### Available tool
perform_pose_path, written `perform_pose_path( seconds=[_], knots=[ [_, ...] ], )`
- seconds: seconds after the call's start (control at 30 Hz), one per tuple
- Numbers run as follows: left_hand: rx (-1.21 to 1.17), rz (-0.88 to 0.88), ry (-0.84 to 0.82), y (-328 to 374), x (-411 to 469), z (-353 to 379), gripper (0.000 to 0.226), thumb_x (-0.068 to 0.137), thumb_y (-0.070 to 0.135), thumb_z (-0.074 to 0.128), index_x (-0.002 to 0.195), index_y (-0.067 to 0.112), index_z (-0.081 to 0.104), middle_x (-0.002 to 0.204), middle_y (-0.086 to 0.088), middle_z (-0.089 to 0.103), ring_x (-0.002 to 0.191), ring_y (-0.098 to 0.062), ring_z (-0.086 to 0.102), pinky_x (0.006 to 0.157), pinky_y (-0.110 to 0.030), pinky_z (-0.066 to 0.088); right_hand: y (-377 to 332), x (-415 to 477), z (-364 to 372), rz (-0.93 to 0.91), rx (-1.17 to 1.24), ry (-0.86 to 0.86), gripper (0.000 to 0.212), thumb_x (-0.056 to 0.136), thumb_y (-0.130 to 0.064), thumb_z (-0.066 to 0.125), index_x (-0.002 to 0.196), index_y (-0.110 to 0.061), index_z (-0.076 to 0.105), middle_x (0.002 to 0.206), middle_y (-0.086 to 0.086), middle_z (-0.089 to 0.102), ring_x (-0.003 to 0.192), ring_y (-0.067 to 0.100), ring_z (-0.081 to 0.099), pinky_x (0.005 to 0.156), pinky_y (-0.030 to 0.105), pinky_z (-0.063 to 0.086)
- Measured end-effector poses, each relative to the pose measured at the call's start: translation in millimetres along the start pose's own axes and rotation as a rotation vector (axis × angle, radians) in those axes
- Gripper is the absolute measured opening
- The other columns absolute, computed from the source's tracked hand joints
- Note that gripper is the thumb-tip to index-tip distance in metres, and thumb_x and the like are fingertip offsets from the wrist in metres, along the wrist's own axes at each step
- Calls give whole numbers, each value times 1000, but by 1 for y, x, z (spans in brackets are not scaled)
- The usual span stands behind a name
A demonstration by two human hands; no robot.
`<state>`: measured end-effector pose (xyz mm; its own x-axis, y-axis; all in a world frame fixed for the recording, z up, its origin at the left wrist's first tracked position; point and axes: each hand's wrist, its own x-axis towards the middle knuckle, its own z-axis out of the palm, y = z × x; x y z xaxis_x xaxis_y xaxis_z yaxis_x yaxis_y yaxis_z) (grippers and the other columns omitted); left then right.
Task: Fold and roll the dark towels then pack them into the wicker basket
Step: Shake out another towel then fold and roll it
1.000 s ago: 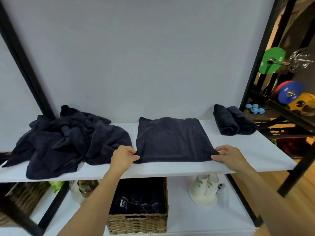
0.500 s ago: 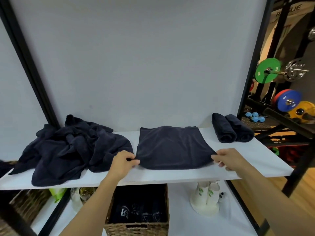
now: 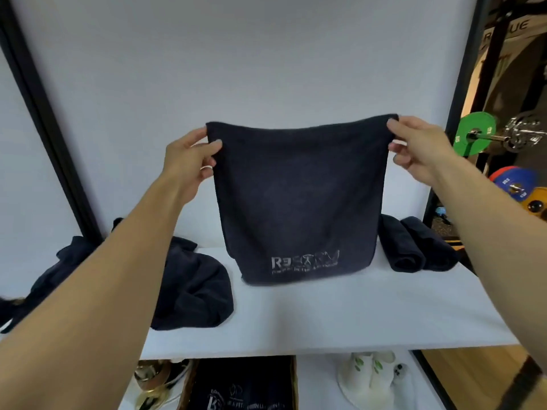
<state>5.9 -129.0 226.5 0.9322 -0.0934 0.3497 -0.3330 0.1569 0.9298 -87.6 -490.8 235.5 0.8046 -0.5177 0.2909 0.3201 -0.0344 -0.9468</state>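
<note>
1. Dark towel (image 3: 299, 196) hangs upright; left hand (image 3: 189, 156) and right hand (image 3: 420, 149) each pinch one top corner; bottom edge low over white shelf (image 3: 325, 315), contact unclear.
2. Bare shelf in front; towel pile (image 3: 192, 288) left, rolled towels (image 3: 414, 250) right, both near.
3. Two rolled; one wicker basket (image 3: 292, 383) below.
</note>
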Motion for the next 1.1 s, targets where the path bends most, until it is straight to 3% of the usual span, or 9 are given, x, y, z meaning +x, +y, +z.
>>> perform_pose_path(
  seconds=[0.13,0.2,0.3,0.37,0.43,0.53,0.63,0.8,1.1],
  knots=[
    [181,77,-40,11,20,1,42,86,3,67,124,21,66,81,-2,63,59,-11,46,54,-22,39,-9,23,3,-72,16,-113,20,91,-20,66,106,-31,72,90,-10,67,62,6,47,44,18,30],
    [234,120,0,13,28,2,27,86,4,67,107,19,73,81,-2,63,59,-10,46,56,-23,38,-10,33,4,-97,-30,-117,24,91,-18,65,111,-29,72,91,-10,68,60,6,46,44,18,29],
    [300,154,66,14,42,5,11,86,7,68,86,17,72,80,-1,65,63,-10,52,60,-23,41,-9,48,4,-112,-88,-20,12,88,-17,68,99,-21,72,86,-6,65,56,6,43,46,20,27],
    [291,140,108,14,52,7,4,86,10,71,88,12,70,84,-2,67,68,-13,60,66,-25,49,-10,57,1,-105,-123,22,3,87,-21,71,89,-22,71,83,-7,63,55,7,41,49,21,28],
    [214,116,146,14,61,9,11,84,11,74,92,10,66,87,-6,67,68,-15,63,72,-25,56,-10,66,-2,-105,-149,39,5,85,-27,72,86,-23,71,82,-7,62,55,7,40,49,21,29],
    [134,118,184,14,72,14,15,81,9,76,88,14,63,86,-6,66,62,-15,58,69,-23,55,-10,80,-4,-97,-144,34,8,84,-30,72,87,-22,71,80,-6,60,53,8,38,44,20,29],
    [95,135,163,12,85,20,19,81,6,75,97,14,68,85,-6,66,66,-12,60,71,-21,54,-11,96,-4,-42,-131,12,6,87,-26,71,86,-20,70,80,-4,62,54,8,45,42,18,30],
    [241,192,137,8,113,29,24,79,0,74,99,14,73,96,-6,68,91,-15,68,81,-19,55,-13,123,4,0,-142,-23,4,90,-20,68,86,-20,67,89,-4,68,68,9,63,48,18,37],
    [395,323,189,13,101,21,13,79,13,78,91,16,74,87,-4,72,84,-15,68,82,-24,57,-15,102,-3,-110,-146,-39,5,90,-25,66,86,-26,65,91,-9,66,71,7,60,59,21,41]
  ],
)
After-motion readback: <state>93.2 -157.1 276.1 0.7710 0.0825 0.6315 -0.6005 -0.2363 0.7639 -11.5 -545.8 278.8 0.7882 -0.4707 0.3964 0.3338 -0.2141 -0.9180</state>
